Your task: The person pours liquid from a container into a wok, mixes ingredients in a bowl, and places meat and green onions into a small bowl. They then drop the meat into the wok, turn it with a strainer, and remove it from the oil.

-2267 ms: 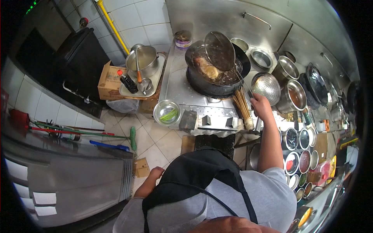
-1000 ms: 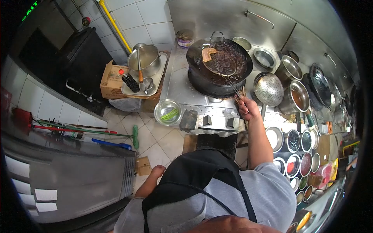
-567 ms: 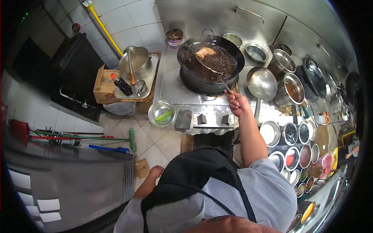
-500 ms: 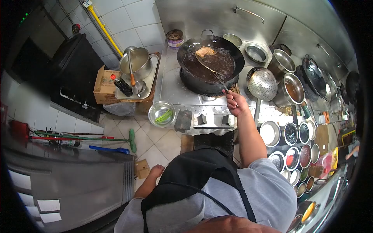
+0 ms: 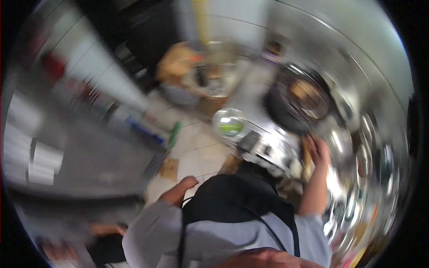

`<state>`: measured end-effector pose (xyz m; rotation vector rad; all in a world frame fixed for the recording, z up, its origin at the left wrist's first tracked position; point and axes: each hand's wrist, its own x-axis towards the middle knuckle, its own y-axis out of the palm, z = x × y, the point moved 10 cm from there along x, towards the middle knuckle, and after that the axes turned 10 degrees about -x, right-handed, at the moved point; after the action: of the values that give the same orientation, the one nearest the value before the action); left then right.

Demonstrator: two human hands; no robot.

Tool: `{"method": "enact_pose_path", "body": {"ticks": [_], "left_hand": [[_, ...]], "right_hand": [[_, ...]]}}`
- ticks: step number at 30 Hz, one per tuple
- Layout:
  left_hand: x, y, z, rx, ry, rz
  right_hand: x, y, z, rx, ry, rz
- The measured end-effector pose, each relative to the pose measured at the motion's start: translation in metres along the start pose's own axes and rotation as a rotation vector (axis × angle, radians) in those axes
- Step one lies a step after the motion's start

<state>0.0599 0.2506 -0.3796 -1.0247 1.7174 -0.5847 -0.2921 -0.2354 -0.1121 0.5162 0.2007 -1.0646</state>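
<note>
My right hand (image 5: pixel 318 151) is near the front edge of the black wok (image 5: pixel 286 107); its fingers are smeared by motion. A tan, elongated thing (image 5: pixel 307 158) shows beside its fingers, too blurred to name. Dark liquid and a golden-brown piece of food (image 5: pixel 304 90) are in the wok. My left hand (image 5: pixel 187 182) hangs low beside my black apron (image 5: pixel 232 196), above the floor, its fingers curled with nothing visible in them. To the wok's left, a clear bowl (image 5: pixel 229 117) holds green strips (image 5: pixel 230 128) at the counter's corner.
A tray with a pot (image 5: pixel 221 52) and a cardboard box (image 5: pixel 173 62) stand left of the stove. Blurred metal pans (image 5: pixel 364 156) crowd the right. Another person's arm (image 5: pixel 106 229) shows at the lower left. Brooms and a blue handle (image 5: pixel 145 131) lie beyond the floor tiles.
My view has swung left and blurred, so the wok sits further right. The long-handled tool my right hand held in the wok is no longer distinct. Another person appears at lower left.
</note>
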Motion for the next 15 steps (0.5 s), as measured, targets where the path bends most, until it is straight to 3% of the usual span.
{"method": "enact_pose_path", "body": {"ticks": [1,3,4,5,6,7,8,9,10,11,12,13,15], "left_hand": [[0.012,0.03,0.038,-0.29,-0.185,-0.106],[0.0,0.022,0.057,-0.493,-0.532,-0.178],[-0.021,-0.02,0.035,-0.575,-0.583,-0.219],[-0.029,-0.033,0.033,-0.637,-0.617,-0.29],[-0.034,-0.04,0.03,-0.68,-0.636,-0.356],[-0.039,-0.045,0.023,-0.71,-0.659,-0.37],[-0.043,-0.054,0.016,-0.686,-0.615,-0.406],[-0.049,-0.058,0.006,-0.665,-0.573,-0.441],[-0.057,-0.051,0.001,-0.687,-0.604,-0.462],[-0.06,-0.04,-0.006,-0.665,-0.619,-0.396],[-0.063,-0.032,-0.013,-0.642,-0.631,-0.33],[-0.086,-0.02,-0.014,-0.944,-0.856,-0.33],[-0.104,0.014,-0.02,-0.992,-0.966,-0.359]], "right_hand": [[-0.023,0.04,0.021,0.031,-0.007,-0.109],[-0.027,0.042,0.025,0.057,0.032,-0.123],[0.023,-0.037,-0.003,0.038,0.145,-0.033],[0.019,-0.044,0.001,-0.16,0.174,-0.145],[0.006,-0.033,0.004,-0.212,0.225,-0.086],[-0.018,-0.012,0.02,-0.271,0.18,-0.248],[-0.021,-0.01,0.021,-0.356,0.181,-0.281],[0.002,-0.049,0.017,-0.437,0.19,-0.283],[0.001,-0.057,0.036,-0.719,0.134,-0.312],[0.007,-0.072,0.063,-1.087,0.052,-0.476],[0.013,-0.064,0.078,-1.318,0.047,-0.444],[0.006,-0.046,0.081,-1.347,0.096,-0.451],[-0.017,0.009,0.084,-1.381,0.138,-0.445]]}}
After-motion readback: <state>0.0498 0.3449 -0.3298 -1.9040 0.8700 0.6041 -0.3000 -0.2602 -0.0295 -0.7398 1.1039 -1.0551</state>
